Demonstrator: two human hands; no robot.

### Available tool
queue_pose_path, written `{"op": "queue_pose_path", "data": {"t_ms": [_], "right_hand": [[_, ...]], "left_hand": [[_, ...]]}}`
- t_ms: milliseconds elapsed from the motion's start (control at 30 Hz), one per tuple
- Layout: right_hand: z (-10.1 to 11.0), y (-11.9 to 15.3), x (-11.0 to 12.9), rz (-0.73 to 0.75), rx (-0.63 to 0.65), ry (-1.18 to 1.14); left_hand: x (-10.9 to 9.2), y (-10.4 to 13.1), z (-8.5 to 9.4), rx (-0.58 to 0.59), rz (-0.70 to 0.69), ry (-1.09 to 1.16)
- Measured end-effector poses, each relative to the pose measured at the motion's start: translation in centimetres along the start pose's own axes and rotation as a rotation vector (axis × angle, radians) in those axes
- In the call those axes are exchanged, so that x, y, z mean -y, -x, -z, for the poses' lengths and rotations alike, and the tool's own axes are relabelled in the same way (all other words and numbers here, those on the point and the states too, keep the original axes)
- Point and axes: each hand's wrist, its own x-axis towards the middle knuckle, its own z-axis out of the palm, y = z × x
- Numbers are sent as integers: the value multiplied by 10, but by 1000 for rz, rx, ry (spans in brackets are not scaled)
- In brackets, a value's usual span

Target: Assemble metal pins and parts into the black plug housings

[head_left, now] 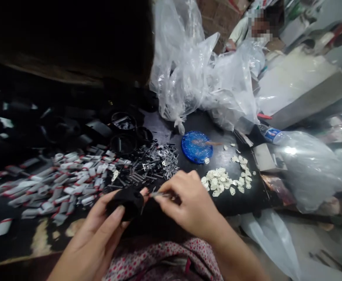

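Note:
A black, rounded hollow part (pixel 126 203) is gripped in my left hand (pixel 100 226), the thumb across its near side. My right hand (pixel 188 203) is closed in a pinch just to the right of it. Between its fingertips shows a thin, light-coloured piece (pixel 156 194) pointing at the black part; motion blur hides its kind. Beyond my hands lies a pile of small dark metal pieces and springs (pixel 147 164). Grey cylindrical pieces with red bands (pixel 77 175) are heaped to the left. To the right lie small pale flat plates with holes (pixel 220 181).
A blue round lid (pixel 197 146) with a stick across it lies past my right hand. Knotted clear plastic bags (pixel 182 78) stand behind it. Black round cups (pixel 124 123) sit at the back left. A white box (pixel 266 158) and a bottle (pixel 272 134) are at right. Someone sits farther back.

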Motion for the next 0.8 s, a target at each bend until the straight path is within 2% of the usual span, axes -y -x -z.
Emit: {"op": "queue_pose_path", "data": {"t_ms": [100, 133, 233, 333, 600, 800], "right_hand": [[27, -4, -37, -166, -286, 226], [34, -7, -50, -224, -332, 319], [45, -18, -78, -233, -288, 482], [42, -25, -89, -212, -250, 542], [30, -34, -91, -201, -200, 550], [38, -28, -89, -221, -265, 417]], "left_hand": [[6, -5, 2, 49, -7, -44], [7, -6, 2, 61, -28, -71], [10, -8, 0, 50, -67, -137], [10, -9, -2, 35, -93, -136], [9, -7, -3, 28, -85, -124], [8, -7, -1, 43, -84, -131]]}}
